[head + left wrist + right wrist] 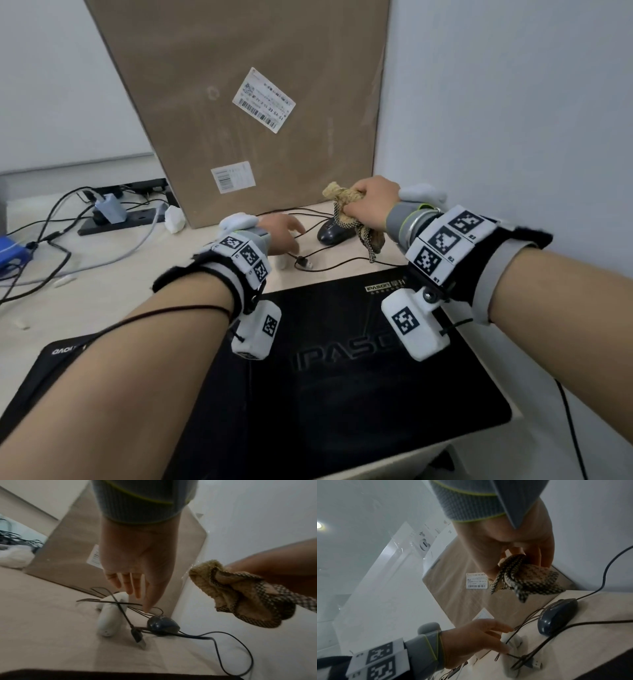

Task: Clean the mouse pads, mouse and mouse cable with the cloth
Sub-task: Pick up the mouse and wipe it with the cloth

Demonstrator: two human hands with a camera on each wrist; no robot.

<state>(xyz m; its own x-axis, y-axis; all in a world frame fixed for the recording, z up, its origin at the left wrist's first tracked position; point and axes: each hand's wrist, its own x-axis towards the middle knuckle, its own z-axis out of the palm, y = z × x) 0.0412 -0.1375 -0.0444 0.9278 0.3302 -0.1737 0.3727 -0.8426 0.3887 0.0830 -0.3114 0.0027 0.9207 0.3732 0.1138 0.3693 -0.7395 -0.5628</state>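
A dark mouse (334,231) (162,624) (556,616) lies on the desk by the cardboard box, its thin black cable (329,265) (231,650) (573,627) looping to a loose USB plug (306,263) (138,637). My right hand (371,205) (522,553) grips a bunched tan checked cloth (352,214) (240,595) (523,578) just above the mouse. My left hand (284,234) (137,585) (488,638) hovers open, fingers straight, over the cable left of the mouse. A big black mouse pad (342,387) lies near me, partly over a second pad (58,353).
A tall cardboard box (267,102) leans on the wall behind the mouse. A small white device (111,615) (511,641) lies under the cable by my left hand. At the left stand a power strip (116,219), tangled cables and crumpled white paper (174,219).
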